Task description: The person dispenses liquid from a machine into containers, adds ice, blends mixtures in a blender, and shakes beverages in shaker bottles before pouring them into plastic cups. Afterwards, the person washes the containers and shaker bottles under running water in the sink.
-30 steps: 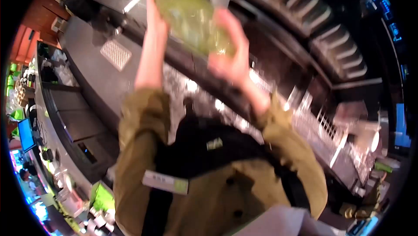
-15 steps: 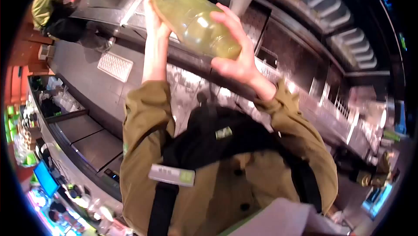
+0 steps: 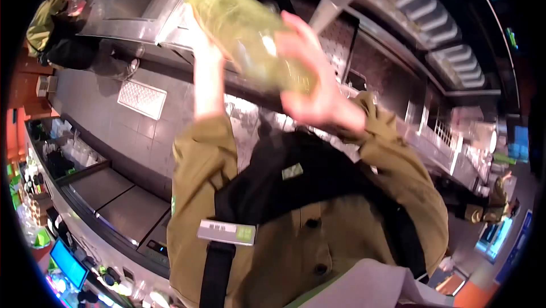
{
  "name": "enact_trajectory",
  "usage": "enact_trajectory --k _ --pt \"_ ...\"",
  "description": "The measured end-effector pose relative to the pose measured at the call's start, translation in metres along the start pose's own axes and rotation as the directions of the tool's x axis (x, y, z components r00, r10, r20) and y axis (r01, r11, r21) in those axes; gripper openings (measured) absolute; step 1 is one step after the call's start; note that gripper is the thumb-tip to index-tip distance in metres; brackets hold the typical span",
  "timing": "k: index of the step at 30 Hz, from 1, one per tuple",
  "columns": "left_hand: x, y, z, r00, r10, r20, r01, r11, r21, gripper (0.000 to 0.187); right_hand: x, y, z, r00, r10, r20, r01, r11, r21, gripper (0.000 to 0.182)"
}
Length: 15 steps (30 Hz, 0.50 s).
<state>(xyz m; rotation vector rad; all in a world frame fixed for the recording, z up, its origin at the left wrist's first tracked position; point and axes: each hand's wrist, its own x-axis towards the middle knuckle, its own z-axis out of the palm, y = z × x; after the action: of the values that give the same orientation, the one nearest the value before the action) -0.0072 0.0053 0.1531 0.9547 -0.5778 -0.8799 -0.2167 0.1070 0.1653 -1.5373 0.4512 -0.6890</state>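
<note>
From my remote post, nearest to the camera I record a name tag (image 3: 226,232) on the brown shirt (image 3: 296,240). Beyond it, the right hand (image 3: 323,94) grips the lower right end of a yellow-green, translucent container (image 3: 242,29); its fingers curl over the far side, thumb apart on the near side. The left hand (image 3: 206,52) bears against the container's left flank; blur and overlap prevent me from telling how its fingers are set. The container is held aloft between both palms, long axis slanting from upper left to lower right. I cannot verify a closure. Farther off: a pale cup (image 3: 331,7), a patterned floor plate (image 3: 142,98) and a co-worker (image 3: 46,26) at left.
</note>
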Motion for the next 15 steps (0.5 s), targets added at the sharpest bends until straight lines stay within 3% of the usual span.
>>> enact_trajectory --k 1,2,4,5,6,8,9,10,11,12,13,14,15 --pt "-0.001 0.005 0.004 0.999 0.033 0.018 -0.032 0.996 -0.078 0.059 0.002 0.010 0.000 0.985 -0.149 -0.090 0.138 0.983 -0.122 0.063" --pt "-0.001 0.004 -0.020 0.981 0.086 0.173 -0.011 0.919 -0.395 0.062 0.021 -0.002 -0.004 0.953 -0.302 -0.006 0.290 0.920 -0.263 0.063" --pt "-0.010 0.001 -0.025 0.943 0.224 0.246 0.052 0.632 -0.773 0.053 0.059 -0.025 -0.013 0.799 -0.579 0.163 0.577 0.661 -0.480 0.064" --pt "0.008 -0.010 -0.031 0.988 0.060 0.144 0.002 0.919 -0.395 0.052 0.072 -0.009 -0.026 0.853 -0.515 0.083 0.484 0.723 -0.493 0.065" --pt "0.018 -0.019 -0.045 0.998 -0.057 -0.033 0.060 0.994 0.089 0.051 0.070 0.004 -0.024 0.901 -0.433 -0.003 0.378 0.790 -0.483 0.066" --pt "-0.007 0.000 -0.038 0.979 0.193 0.065 -0.203 0.934 0.295 0.050 0.054 -0.001 -0.006 0.827 -0.553 0.103 0.537 0.722 -0.435 0.058" --pt "-0.001 -0.016 -0.054 0.970 0.229 0.086 -0.237 0.967 0.098 0.050 0.052 -0.006 -0.005 0.762 -0.626 0.167 0.628 0.650 -0.428 0.055" --pt "-0.011 -0.005 -0.047 0.948 0.271 0.168 -0.186 0.898 -0.399 0.052 0.052 -0.002 -0.005 0.808 -0.573 0.140 0.575 0.713 -0.401 0.054" --pt "-0.021 0.007 -0.040 0.918 0.310 0.248 0.000 0.626 -0.780 0.053 0.051 0.002 -0.006 0.849 -0.516 0.111 0.518 0.771 -0.371 0.053" --pt "-0.006 0.005 -0.060 0.999 0.049 0.001 -0.049 0.999 -0.006 0.055 0.050 0.005 -0.006 0.885 -0.457 0.083 0.457 0.823 -0.338 0.053" --pt "0.016 -0.033 -0.073 0.992 -0.118 0.050 0.127 0.960 -0.251 0.053 0.070 0.006 -0.020 0.913 -0.408 0.008 0.371 0.821 -0.434 0.056" --pt "0.029 -0.063 -0.085 0.960 -0.250 0.130 0.281 0.836 -0.470 0.052 0.090 0.006 -0.034 0.932 -0.356 -0.067 0.273 0.812 -0.516 0.059" --pt "0.019 -0.055 -0.083 0.910 -0.334 0.247 0.411 0.804 -0.430 0.051 0.105 0.001 -0.056 0.979 -0.178 -0.104 0.136 0.938 -0.320 0.060"
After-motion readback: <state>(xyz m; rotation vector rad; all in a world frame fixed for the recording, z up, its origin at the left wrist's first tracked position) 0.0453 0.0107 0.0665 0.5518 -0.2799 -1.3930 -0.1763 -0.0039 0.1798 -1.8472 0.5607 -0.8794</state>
